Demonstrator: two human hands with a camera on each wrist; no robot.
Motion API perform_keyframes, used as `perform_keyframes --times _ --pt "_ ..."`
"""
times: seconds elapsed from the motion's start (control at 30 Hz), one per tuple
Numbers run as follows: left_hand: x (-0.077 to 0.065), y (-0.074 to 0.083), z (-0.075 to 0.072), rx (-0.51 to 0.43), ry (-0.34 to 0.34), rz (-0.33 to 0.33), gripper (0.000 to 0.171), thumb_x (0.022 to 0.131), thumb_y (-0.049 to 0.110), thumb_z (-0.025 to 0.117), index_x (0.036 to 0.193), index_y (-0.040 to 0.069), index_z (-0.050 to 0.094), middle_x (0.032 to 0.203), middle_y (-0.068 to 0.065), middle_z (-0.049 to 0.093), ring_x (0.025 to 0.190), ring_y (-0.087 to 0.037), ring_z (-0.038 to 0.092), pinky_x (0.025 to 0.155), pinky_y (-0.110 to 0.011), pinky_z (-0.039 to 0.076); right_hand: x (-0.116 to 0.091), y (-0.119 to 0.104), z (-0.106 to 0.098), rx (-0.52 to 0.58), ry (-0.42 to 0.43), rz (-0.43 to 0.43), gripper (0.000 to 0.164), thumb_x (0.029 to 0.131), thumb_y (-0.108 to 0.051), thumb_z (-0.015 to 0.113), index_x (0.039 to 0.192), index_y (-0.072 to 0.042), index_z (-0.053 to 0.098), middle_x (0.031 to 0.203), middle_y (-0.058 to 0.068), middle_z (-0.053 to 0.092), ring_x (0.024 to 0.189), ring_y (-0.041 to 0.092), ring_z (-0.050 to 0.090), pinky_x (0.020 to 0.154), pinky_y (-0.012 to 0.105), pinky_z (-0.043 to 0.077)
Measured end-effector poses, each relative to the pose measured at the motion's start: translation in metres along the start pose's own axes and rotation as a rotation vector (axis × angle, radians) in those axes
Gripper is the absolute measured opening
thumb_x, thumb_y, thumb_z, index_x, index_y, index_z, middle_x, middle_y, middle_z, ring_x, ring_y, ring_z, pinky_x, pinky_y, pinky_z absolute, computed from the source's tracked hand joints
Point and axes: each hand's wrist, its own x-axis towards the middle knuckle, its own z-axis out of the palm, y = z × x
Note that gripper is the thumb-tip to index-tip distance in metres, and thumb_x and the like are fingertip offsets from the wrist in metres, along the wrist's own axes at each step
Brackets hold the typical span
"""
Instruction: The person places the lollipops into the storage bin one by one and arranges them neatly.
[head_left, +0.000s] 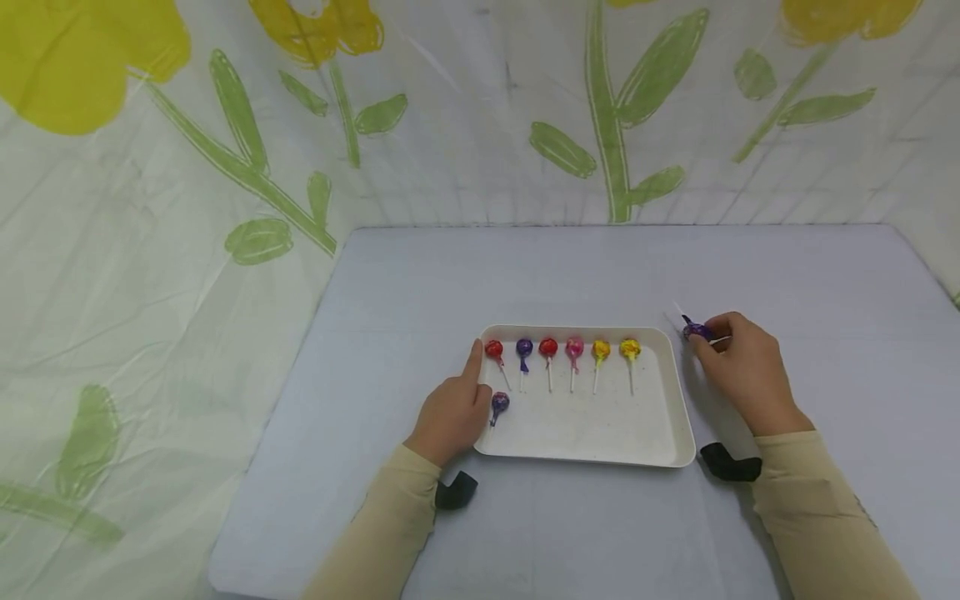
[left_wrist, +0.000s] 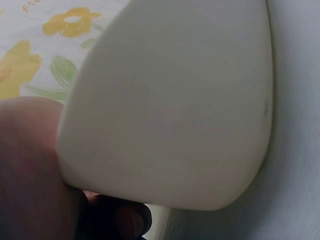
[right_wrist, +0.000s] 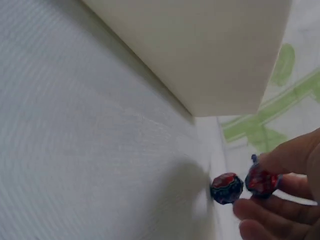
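Observation:
On the table lies a white tray, bearing a row of wrapped lollipops: red, purple, red, pink and yellow ones. Below the row's left end is another purple lollipop. My left hand grips the tray's left rim, thumb over the edge and index finger straight along it. To the tray's right, my right hand pinches a purple-and-red lollipop. A second such lollipop shows close beside it; whether the fingers touch that one is unclear.
The table has a pale cover. Behind it hangs a white sheet printed with yellow flowers and green leaves. Black wrist pieces sit under both cuffs, the right one close to the tray's front right corner.

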Motion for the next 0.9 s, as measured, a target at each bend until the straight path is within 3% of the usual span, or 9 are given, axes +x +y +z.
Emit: perform_keyframes --times 0.2,0.33,0.43,0.53,0.6,0.8,0.9 --pt "0.0001 -0.0006 -0.0001 -0.005 -0.003 -0.002 0.067 0.106 0.023 0.043 0.169 0.01 0.022 0.059 0.0 0.041 0.052 -0.016 0.037 0.053 -0.033 0.033 -0.0011 0.0005 0.0034 0.073 0.103 -0.105 0.031 0.1 -0.018 0.067 0.119 0.007 0.067 0.109 0.025 0.069 0.096 0.039 0.069 0.068 0.01 0.041" --pt "-0.0001 0.0004 -0.0007 -0.008 -0.004 -0.007 0.067 0.106 0.023 0.043 0.169 0.011 0.022 0.059 0.0 0.041 0.052 -0.016 0.036 0.053 -0.033 0.033 -0.0016 -0.001 0.0048 0.117 0.178 -0.151 0.03 0.099 -0.014 0.066 0.119 0.008 0.07 0.108 0.025 0.067 0.094 0.039 0.07 0.071 0.001 0.037" --pt "-0.0001 0.0007 -0.0009 -0.006 -0.004 -0.008 0.068 0.106 0.023 0.043 0.169 0.011 0.021 0.059 0.0 0.041 0.052 -0.016 0.036 0.054 -0.033 0.033 -0.0019 -0.0021 0.0055 0.14 0.248 -0.177 0.028 0.098 -0.01 0.065 0.118 0.008 0.073 0.106 0.024 0.065 0.088 0.016 0.07 0.073 -0.002 0.037" --pt "-0.0001 0.0009 -0.001 -0.009 -0.002 -0.006 0.068 0.106 0.022 0.043 0.169 0.011 0.021 0.059 0.0 0.041 0.052 -0.016 0.036 0.054 -0.034 0.033 -0.0022 -0.0023 0.0065 0.156 0.295 -0.182 0.028 0.097 -0.007 0.064 0.118 0.008 0.075 0.105 0.023 0.061 0.087 -0.012 0.056 0.075 -0.001 0.038" --pt "-0.0001 0.001 -0.0011 -0.006 -0.001 -0.004 0.068 0.106 0.023 0.043 0.169 0.011 0.021 0.059 0.0 0.041 0.053 -0.016 0.036 0.054 -0.033 0.034 -0.002 -0.0019 0.0072 0.164 0.306 -0.175 0.029 0.097 -0.006 0.063 0.119 0.008 0.075 0.106 0.023 0.059 0.087 -0.022 0.047 0.075 -0.001 0.039" --pt "0.0006 0.0 0.0 0.003 -0.001 -0.005 0.068 0.106 0.023 0.043 0.169 0.011 0.022 0.06 0.0 0.041 0.053 -0.016 0.037 0.055 -0.033 0.034 -0.0018 -0.0013 0.0083 0.16 0.283 -0.15 0.033 0.099 -0.007 0.061 0.126 0.009 0.072 0.111 0.025 0.058 0.087 -0.021 0.044 0.076 0.0 0.037" --pt "0.0012 -0.0001 0.0001 -0.001 -0.003 -0.007 0.068 0.106 0.023 0.043 0.169 0.011 0.021 0.06 0.0 0.041 0.053 -0.016 0.037 0.055 -0.033 0.034 -0.0012 -0.0019 0.0076 0.163 0.269 -0.144 0.035 0.099 -0.007 0.062 0.13 0.009 0.068 0.112 0.027 0.058 0.091 0.002 0.065 0.075 -0.001 0.036"
